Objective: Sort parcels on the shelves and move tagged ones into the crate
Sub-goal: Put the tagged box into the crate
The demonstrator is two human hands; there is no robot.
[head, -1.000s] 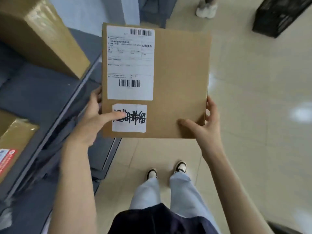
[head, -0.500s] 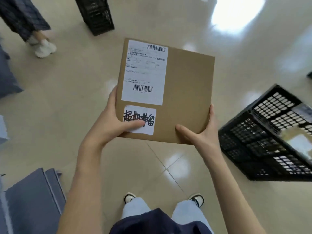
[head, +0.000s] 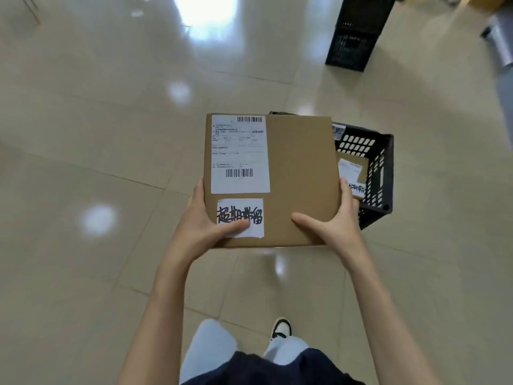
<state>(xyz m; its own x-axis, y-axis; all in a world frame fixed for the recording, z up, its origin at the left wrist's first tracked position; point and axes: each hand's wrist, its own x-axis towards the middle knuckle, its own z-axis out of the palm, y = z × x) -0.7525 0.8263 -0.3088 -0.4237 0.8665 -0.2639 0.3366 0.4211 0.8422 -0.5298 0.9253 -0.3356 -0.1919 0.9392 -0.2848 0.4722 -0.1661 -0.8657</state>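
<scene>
Viewpoint: looking down from the person's head at both bare forearms, a glossy beige tiled floor (head: 97, 134) below
Parcel: a flat brown cardboard parcel (head: 299, 176) held level in front of the body, above the floor and partly covering the near crate
Labels: a white shipping label (head: 240, 154) with two barcodes on the parcel's left half; below it a white handwritten tag (head: 240, 216) in bold black characters
Left hand: the left hand (head: 204, 232) grips the parcel's near left corner, thumb pressed on top across the lower edge of the tag, other fingers tucked under and hidden
Right hand: the right hand (head: 337, 226) grips the near right corner, thumb lying on the top face, fingers curled round the right edge
Near crate: a black perforated crate (head: 380, 173) on the floor, just beyond and right of the parcel; inside it lies another brown parcel in the crate (head: 354, 173) with its own white label and handwritten tag
Far crate: a second black crate (head: 355, 34) stands further off, top right
Person: pale trousers, dark top, one black-and-white shoe (head: 281, 327) visible
</scene>
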